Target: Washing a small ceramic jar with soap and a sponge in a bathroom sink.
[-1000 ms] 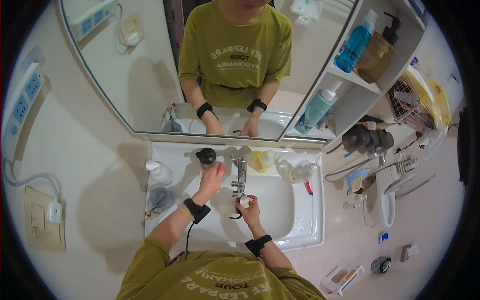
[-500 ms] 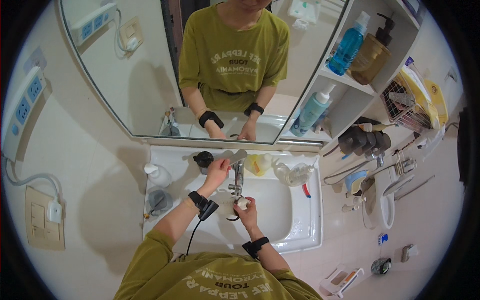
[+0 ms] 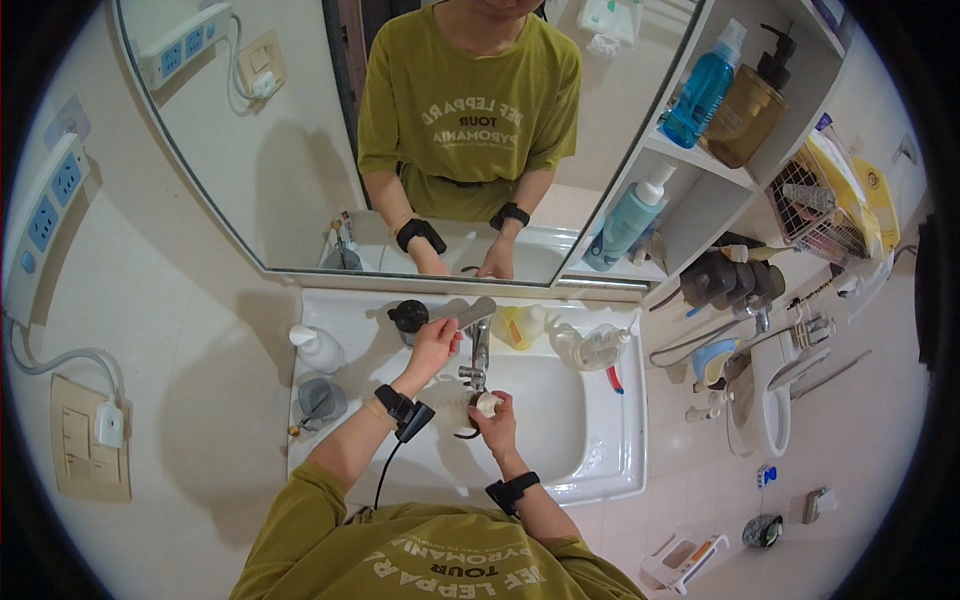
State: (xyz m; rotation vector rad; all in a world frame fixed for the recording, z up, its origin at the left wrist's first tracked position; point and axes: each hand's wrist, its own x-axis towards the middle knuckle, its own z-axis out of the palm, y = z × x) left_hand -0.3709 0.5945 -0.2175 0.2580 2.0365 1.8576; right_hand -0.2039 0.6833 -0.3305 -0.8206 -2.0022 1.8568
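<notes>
At the back of the white sink (image 3: 612, 470) stands a chrome faucet (image 3: 480, 352), its lever (image 3: 479, 311) angled to the left. My left hand (image 3: 436, 346) is closed at the lever's left end, its fingertips against it. Below the spout, my right hand (image 3: 495, 424) grips a small white round object (image 3: 487, 403) with a dark part beneath it. Its exact kind is too small to tell. A dark curved piece (image 3: 467, 435) shows just under that hand, over the basin. Whether water is running cannot be made out.
On the sink's left ledge are a white pump bottle (image 3: 318, 348) and a grey cup (image 3: 320, 402). A black-topped container (image 3: 408, 317) stands behind my left hand. Right of the faucet are a yellow bottle (image 3: 518, 326) and a clear pump bottle (image 3: 600, 348). A mirror (image 3: 290, 150) rises behind.
The white object in my right hand has turned slightly, its round pale face showing more now. My left hand stays at the lever.
</notes>
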